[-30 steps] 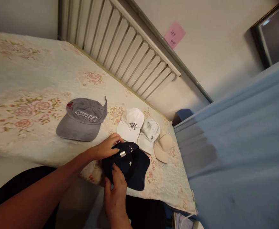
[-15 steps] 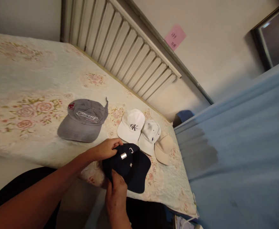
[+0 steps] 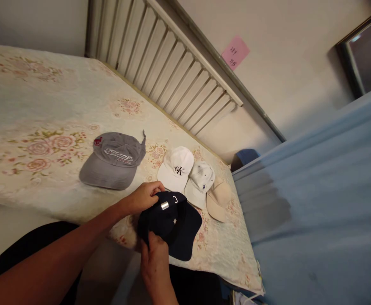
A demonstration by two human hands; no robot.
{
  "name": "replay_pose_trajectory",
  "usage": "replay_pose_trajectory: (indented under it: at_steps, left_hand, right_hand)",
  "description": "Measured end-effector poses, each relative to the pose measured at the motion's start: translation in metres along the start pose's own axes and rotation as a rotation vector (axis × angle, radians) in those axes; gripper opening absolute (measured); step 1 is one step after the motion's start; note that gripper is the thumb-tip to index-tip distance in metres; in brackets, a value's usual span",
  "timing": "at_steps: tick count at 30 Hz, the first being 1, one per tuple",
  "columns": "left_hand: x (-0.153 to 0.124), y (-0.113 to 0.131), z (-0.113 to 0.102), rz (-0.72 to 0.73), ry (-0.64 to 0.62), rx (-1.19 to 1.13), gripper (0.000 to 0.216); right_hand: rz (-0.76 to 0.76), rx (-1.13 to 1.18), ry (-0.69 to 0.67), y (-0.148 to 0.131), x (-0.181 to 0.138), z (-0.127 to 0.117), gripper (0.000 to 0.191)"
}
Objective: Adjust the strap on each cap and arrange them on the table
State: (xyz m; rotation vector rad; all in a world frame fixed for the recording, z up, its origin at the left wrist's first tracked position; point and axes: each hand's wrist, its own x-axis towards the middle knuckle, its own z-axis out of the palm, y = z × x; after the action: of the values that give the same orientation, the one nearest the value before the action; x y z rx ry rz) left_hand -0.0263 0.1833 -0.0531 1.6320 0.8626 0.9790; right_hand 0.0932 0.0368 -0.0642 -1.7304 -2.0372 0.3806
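Observation:
A black baseball cap with metal fittings is between my two hands, over the front edge of the bed, brim to the right. My left hand pinches its far left edge. My right hand grips the near edge, thumb on top and the other fingers hidden underneath. Left of my hands a grey cap with white lettering lies on the bed. Beyond the black cap, a white cap with black letters, a second white cap with a small dark emblem and a beige cap lie in a row.
A floral bedspread covers the bed. Along its far side runs a slatted metal headboard. A blue curtain hangs at the right. A pink note is on the wall, with a framed mirror or picture at the upper right.
The view has shifted slightly, so everything sits a little further right and lower. Both hands keep their grip on the black cap, which has barely moved.

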Motion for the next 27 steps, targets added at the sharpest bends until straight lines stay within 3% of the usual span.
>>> replay_pose_trajectory:
  at_steps: [6,9,13,15,19,27]
  left_hand:
    - [0.0,0.001,-0.001,-0.002,-0.004,0.028,0.022]
    - [0.001,0.001,-0.002,-0.006,0.001,0.014,0.024]
    - [0.0,0.002,-0.002,0.004,0.014,0.009,0.023]
    - [-0.001,0.004,-0.002,0.01,0.012,0.005,0.023]
    - [-0.002,0.008,-0.002,0.005,0.002,-0.018,0.024]
    - [-0.001,0.007,0.0,-0.02,-0.008,-0.042,0.023]
  right_hand:
    - [-0.008,0.22,-0.162,-0.002,0.005,-0.023,0.012]
    - [0.035,0.407,-0.226,0.009,0.01,-0.035,0.022]
    - [0.149,0.783,-0.23,0.028,0.026,-0.041,0.038]
    - [0.194,0.83,-0.194,0.033,0.036,-0.039,0.033]
    - [0.131,0.484,-0.168,0.036,0.057,-0.03,0.016]
    - [-0.382,-0.199,-0.262,0.043,0.089,-0.003,0.018]
